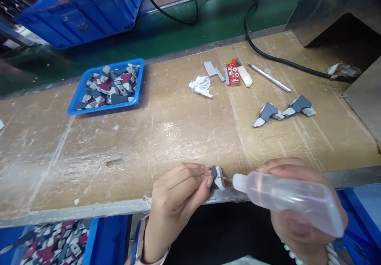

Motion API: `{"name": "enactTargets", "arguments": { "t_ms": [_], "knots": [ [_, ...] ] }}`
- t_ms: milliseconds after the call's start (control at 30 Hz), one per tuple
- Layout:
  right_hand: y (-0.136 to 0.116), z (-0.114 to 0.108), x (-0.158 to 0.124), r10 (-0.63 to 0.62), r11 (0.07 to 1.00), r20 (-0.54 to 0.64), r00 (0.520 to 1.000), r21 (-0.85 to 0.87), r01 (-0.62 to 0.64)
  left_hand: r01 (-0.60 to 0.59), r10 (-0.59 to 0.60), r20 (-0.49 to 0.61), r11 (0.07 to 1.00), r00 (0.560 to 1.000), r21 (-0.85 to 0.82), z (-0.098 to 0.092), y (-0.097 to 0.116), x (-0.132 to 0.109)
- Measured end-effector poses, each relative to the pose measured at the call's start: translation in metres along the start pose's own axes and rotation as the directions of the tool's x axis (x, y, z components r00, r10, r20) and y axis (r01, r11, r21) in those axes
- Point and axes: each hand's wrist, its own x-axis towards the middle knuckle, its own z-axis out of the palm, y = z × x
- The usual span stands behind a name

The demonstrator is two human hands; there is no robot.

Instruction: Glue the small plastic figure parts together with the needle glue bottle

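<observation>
Between the thumb and fingers of my left hand [181, 193] is a small grey and white plastic part [219, 177], held over the table's front edge. My right hand [300, 169] is wrapped round a clear squeeze bottle [294, 197], tipped on its side with its white cap toward the left. The bottle's thin nozzle [228, 179] points at the white side of the part; whether it touches cannot be told. Two similar grey and white parts [269, 112] lie at the right on the table, end to end.
A blue tray [138, 98] of grey, white and red parts stands at the left. A crumpled tissue [201, 85], red box [233, 73] and metal craft knife [269, 77] lie behind. A black cable [268, 56] crosses the back right. Blue bins [98, 15] stand beyond and below.
</observation>
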Motion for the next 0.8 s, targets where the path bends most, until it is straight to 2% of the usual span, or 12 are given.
{"name": "enactTargets", "arguments": {
  "t_ms": [67,133,200,300,367,433,500,600,700,733,800],
  "knots": [
    [0.0,0.002,0.004,0.04,0.995,-0.143,0.989,0.092,-0.027,-0.012,0.012,0.008,1.0,1.0,-0.004,-0.001,-0.001,0.0],
    [-0.001,0.001,0.01,0.216,0.965,-0.212,0.953,0.196,-0.175,-0.024,0.024,0.016,1.0,1.0,-0.012,-0.002,-0.001,-0.001],
    [-0.003,-0.003,0.017,0.404,0.895,-0.159,0.901,0.271,-0.354,-0.062,0.061,0.04,0.998,0.997,0.032,-0.003,-0.001,-0.005],
    [-0.004,-0.01,0.026,0.498,0.836,-0.044,0.866,0.289,-0.466,-0.129,0.123,0.044,0.971,0.991,0.199,-0.001,0.001,-0.014],
    [-0.002,-0.012,0.029,0.469,0.86,-0.048,0.882,0.25,-0.444,-0.121,0.128,-0.01,0.957,0.992,0.263,0.003,0.003,-0.021],
    [0.001,-0.01,0.03,0.4,0.913,-0.105,0.91,0.134,-0.386,-0.088,0.109,-0.072,0.963,0.991,0.257,0.009,0.005,-0.026],
    [0.005,-0.004,0.03,0.339,0.94,-0.108,0.934,0.014,-0.34,-0.067,0.098,-0.114,0.967,0.989,0.247,0.014,0.008,-0.028],
    [0.012,0.004,0.027,0.331,0.924,-0.038,0.943,-0.19,-0.332,-0.052,0.101,-0.165,0.959,0.981,0.278,0.016,0.014,-0.028],
    [0.015,0.004,0.023,0.336,0.875,0.034,0.941,-0.381,-0.298,-0.057,0.135,-0.222,0.944,0.966,0.325,0.011,0.022,-0.031],
    [0.015,0.001,0.021,0.304,0.876,0.056,0.951,-0.409,-0.256,-0.064,0.153,-0.239,0.938,0.959,0.342,0.009,0.025,-0.033],
    [0.009,-0.004,0.015,0.097,0.895,0.025,0.995,-0.439,-0.076,-0.094,0.202,-0.262,0.923,0.943,0.373,0.004,0.031,-0.04]
  ]
}}
